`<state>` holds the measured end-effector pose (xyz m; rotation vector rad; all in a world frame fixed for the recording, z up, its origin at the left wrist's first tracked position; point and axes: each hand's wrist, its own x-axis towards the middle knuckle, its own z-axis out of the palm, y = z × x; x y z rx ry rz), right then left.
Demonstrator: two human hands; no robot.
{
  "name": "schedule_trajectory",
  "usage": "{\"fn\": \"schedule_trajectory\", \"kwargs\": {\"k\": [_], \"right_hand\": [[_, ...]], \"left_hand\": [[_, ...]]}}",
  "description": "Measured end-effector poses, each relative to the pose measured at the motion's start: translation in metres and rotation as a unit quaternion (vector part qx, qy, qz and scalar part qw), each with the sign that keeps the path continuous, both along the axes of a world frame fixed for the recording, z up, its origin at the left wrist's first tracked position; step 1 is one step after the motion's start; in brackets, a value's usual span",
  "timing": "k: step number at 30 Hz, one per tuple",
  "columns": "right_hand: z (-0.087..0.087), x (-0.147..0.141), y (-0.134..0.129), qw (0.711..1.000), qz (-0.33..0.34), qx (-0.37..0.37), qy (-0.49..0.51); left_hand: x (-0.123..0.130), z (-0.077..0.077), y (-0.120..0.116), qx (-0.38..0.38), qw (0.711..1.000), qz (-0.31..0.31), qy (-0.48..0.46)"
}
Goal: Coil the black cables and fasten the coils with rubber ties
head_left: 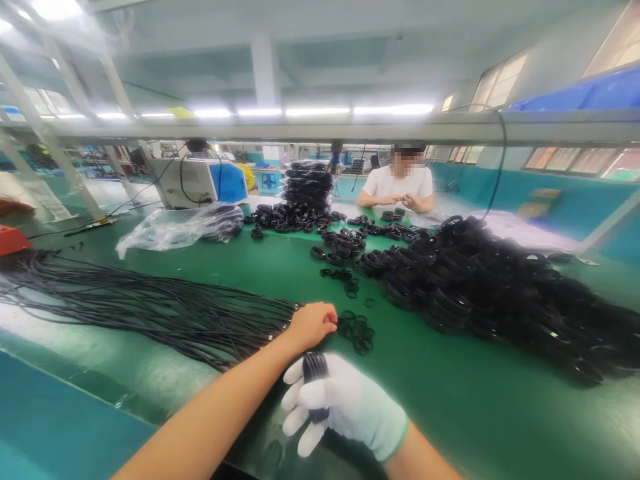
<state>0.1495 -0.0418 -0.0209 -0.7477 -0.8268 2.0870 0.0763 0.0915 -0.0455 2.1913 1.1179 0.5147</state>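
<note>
My right hand (345, 400) wears a white glove with a pale green cuff. Its fingers and thumb close around a bundle of black loops (315, 373), which looks like a coiled cable. Bare and just beyond it, my left hand (314, 325) rests low over the table with curled fingers; whether anything is between the fingertips is hidden. Right beside those fingertips lie small black rings (357, 332) in a loose cluster. Long straight black cables (165, 307) run from the left and end by my left wrist, some with small shiny tips.
A large heap of black coiled cables (475, 280) covers the right of the green table (280, 270). More coils (290, 217) and a tall bagged stack (307, 183) stand at the back, near a plastic bag (170, 230) and a blue-and-white machine (200, 180). A person (400, 183) sits opposite.
</note>
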Motion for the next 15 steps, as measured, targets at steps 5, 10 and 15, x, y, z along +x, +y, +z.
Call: {"fn": "schedule_trajectory", "kwargs": {"k": [5, 10, 15], "right_hand": [[0.006, 0.0, 0.004, 0.995, -0.091, 0.005, -0.039], [0.002, 0.007, 0.018, 0.941, -0.308, 0.024, -0.136], [-0.013, -0.004, 0.025, 0.928, -0.321, 0.054, -0.181]], "left_hand": [[-0.018, 0.007, 0.004, -0.027, 0.999, 0.015, -0.036], [-0.058, 0.028, -0.029, -0.134, 0.985, 0.0, -0.109], [-0.064, 0.023, -0.078, -0.292, 0.917, 0.031, -0.269]]}}
